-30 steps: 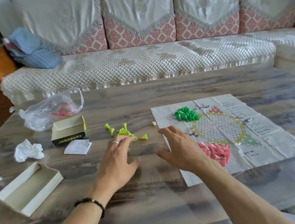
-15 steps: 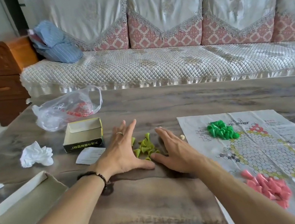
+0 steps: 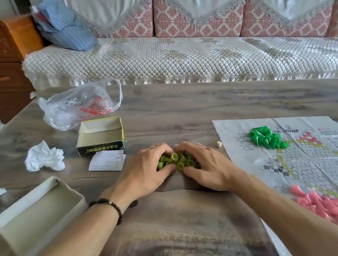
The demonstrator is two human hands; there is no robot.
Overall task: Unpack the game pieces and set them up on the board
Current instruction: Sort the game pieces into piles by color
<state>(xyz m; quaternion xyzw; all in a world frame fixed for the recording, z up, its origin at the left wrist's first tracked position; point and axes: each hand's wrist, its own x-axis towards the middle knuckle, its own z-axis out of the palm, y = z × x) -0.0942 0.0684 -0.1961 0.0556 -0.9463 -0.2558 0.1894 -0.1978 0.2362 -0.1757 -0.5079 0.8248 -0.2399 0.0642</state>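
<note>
A heap of yellow-green plastic cone pieces (image 3: 177,162) is cupped on the grey wood-grain table (image 3: 172,113), left of the board. The left hand (image 3: 146,173) and right hand (image 3: 206,166) are curled round the heap from either side, fingertips nearly meeting over it; both are seen grasping the pieces. A ring is worn on the left hand, a dark bead bracelet (image 3: 109,207) on that wrist. The creased paper game board with a hexagon grid (image 3: 320,171) is spread flat to the right. On its far part a pile of bright green cone pieces (image 3: 265,138) is seen; on its near part, a pile of pink cone pieces (image 3: 322,204). A small pale die (image 3: 218,144) lies just beside the board's left edge. An open yellow-green cardboard box (image 3: 100,135), a white folded leaflet (image 3: 107,164), a clear plastic bag (image 3: 81,107), crumpled white tissues (image 3: 43,157) and a white box lid (image 3: 36,215) are scattered at left.
</note>
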